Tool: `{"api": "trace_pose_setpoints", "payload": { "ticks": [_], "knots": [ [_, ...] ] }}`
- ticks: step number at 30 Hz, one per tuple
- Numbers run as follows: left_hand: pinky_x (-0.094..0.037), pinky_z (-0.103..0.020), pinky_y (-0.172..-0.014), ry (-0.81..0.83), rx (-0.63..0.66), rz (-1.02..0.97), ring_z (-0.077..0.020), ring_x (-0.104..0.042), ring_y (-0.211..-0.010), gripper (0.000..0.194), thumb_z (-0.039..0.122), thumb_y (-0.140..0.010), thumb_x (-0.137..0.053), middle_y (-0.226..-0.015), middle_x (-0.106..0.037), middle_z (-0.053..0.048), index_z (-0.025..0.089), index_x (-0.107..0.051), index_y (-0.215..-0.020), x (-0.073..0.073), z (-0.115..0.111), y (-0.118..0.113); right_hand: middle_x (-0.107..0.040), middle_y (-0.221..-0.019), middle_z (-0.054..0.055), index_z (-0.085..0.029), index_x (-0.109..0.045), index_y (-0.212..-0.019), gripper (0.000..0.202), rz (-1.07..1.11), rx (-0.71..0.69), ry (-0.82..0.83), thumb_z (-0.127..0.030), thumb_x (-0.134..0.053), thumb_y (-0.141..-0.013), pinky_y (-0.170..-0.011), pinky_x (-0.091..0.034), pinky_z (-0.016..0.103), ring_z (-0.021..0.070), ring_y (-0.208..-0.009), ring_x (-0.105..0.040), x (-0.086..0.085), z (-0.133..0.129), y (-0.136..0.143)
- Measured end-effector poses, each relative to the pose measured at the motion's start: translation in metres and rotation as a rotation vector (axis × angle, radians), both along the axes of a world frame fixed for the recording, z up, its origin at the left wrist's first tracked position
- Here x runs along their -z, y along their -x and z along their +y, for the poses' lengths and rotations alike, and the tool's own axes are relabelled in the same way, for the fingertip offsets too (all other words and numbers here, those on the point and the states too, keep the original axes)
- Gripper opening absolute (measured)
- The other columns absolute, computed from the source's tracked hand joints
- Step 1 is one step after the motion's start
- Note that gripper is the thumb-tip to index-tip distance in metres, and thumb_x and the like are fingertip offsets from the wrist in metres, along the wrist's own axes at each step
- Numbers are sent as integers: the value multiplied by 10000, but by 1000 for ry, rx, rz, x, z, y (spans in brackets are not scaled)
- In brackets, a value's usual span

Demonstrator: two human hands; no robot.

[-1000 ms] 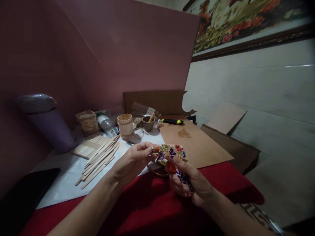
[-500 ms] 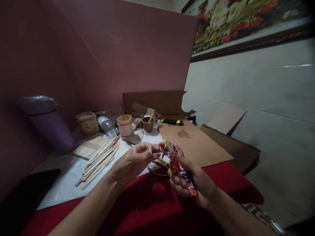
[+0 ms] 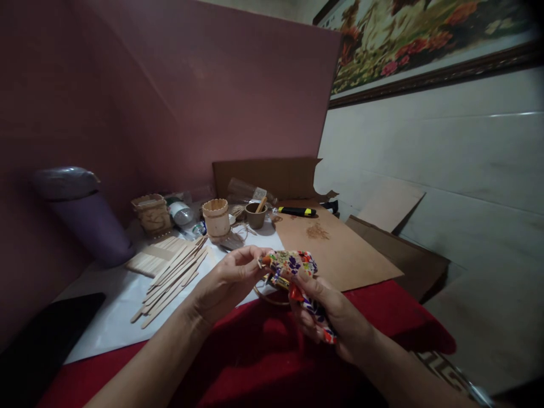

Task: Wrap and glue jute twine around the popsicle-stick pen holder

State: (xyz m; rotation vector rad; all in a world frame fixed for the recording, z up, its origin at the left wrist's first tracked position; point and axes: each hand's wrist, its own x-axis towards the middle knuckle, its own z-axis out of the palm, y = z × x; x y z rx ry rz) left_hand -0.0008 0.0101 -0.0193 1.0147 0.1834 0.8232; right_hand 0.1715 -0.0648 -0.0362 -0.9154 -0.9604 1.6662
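My right hand (image 3: 317, 309) is wrapped round the handle of a glue gun (image 3: 293, 263) with a floral pattern in purple and red on white. Its orange-brown nozzle points left and meets the fingertips of my left hand (image 3: 238, 275). Those fingertips pinch a small pale piece, mostly hidden, that I cannot make out. Below the gun, a thin loop (image 3: 272, 299) lies at the table's front edge, partly covered by my hands. Left of my hands a loose pile of wooden craft sticks (image 3: 172, 280) rests on white paper (image 3: 104, 323).
Behind stand a craft-stick cup (image 3: 216, 221), another decorated cup (image 3: 152, 215), clear plastic bottles (image 3: 181, 212) and a small brown pot (image 3: 255, 216). A yellow-black cutter (image 3: 297, 211) lies on a cardboard sheet (image 3: 340, 249). A purple tumbler (image 3: 91, 221) stands left; a dark flat object (image 3: 51, 328) lies nearer.
The glue gun has turned from tilted to nearly level, and its nozzle has come left to my left fingertips. My left hand has hardly moved.
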Motion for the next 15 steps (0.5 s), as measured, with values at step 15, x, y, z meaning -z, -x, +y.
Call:
{"api": "trace_pose_setpoints", "payload": {
  "ticks": [15],
  "knots": [
    [-360, -290, -844, -11, 11, -22, -178, -511, -900, 27, 142, -771, -641, -926, -584, -68, 134, -626, -750, 2, 2, 0, -455, -410, -68, -162, -547, -638, 467, -6, 10, 35, -602, -632, -771, -272, -238, 102, 9, -283, -306, 1, -1, -2]
  ]
}}
